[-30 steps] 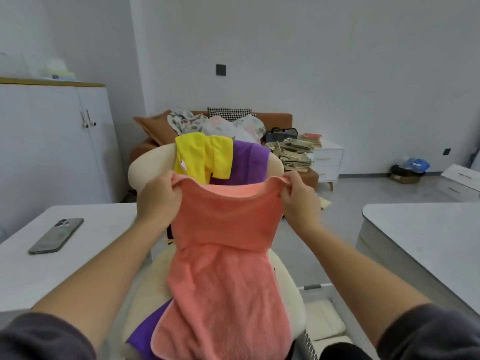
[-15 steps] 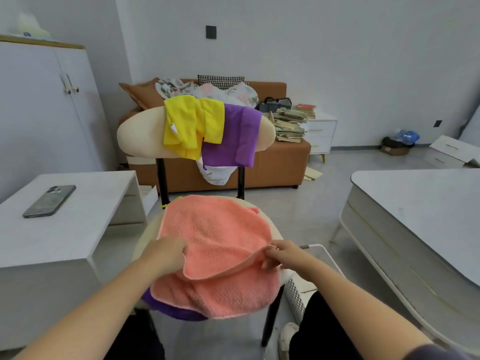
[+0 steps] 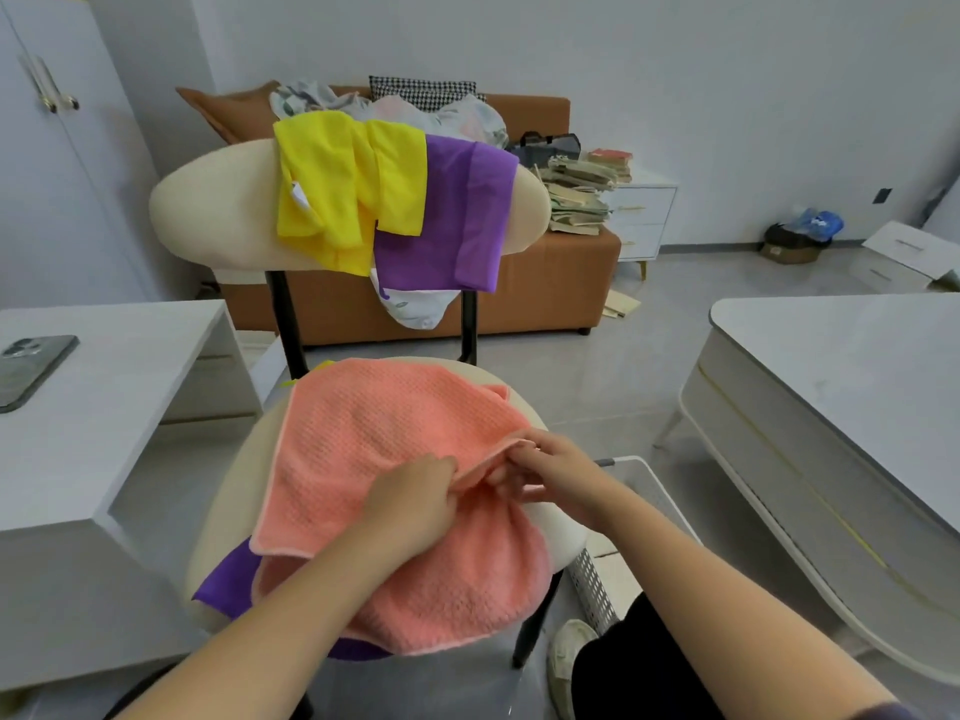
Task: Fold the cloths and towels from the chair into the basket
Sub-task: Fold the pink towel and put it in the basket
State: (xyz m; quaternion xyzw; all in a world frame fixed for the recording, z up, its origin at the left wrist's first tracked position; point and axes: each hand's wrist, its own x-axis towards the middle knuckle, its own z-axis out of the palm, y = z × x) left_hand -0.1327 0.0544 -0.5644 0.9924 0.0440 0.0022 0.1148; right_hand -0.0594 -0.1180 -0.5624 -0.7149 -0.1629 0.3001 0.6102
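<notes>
Now: both hands on the coral towel, on the chair seat

We see the coral towel [image 3: 395, 449] lying on the seat of the chair [image 3: 208, 215], doubled over. The upper layer covers the back and left of the seat. The lower layer spills over the front edge.

Left hand [image 3: 410, 504]: fingers curled down onto the folded edge near the seat's middle, pinching the towel. Back of the hand faces us, so we cannot see the fingertips.

Right hand [image 3: 550, 475]: just right of the left one and almost touching it. Thumb and fingers are closed on the same edge and lift it slightly off the lower layer.

Under the towel, at the seat's front left, a second purple cloth [image 3: 228, 584] sticks out.

Over the chair backrest:
- yellow cloth [image 3: 337, 189], draped over the middle
- purple cloth [image 3: 457, 220], to the right of the yellow one and partly under it
- printed white cloth [image 3: 415, 309], hanging below the purple one between the back posts

The basket [image 3: 649, 491] sits on the floor at the chair's right front. It is white with a perforated wall and is mostly hidden by the right forearm. We cannot tell what is in it.

Left of the chair is a white side table [image 3: 130, 381] with a phone [image 3: 26, 366] on it. Right of the chair is a pale table [image 3: 831, 381]. Behind the chair is a brown sofa [image 3: 545, 293] with a stack of books [image 3: 576, 194] on its right end.
</notes>
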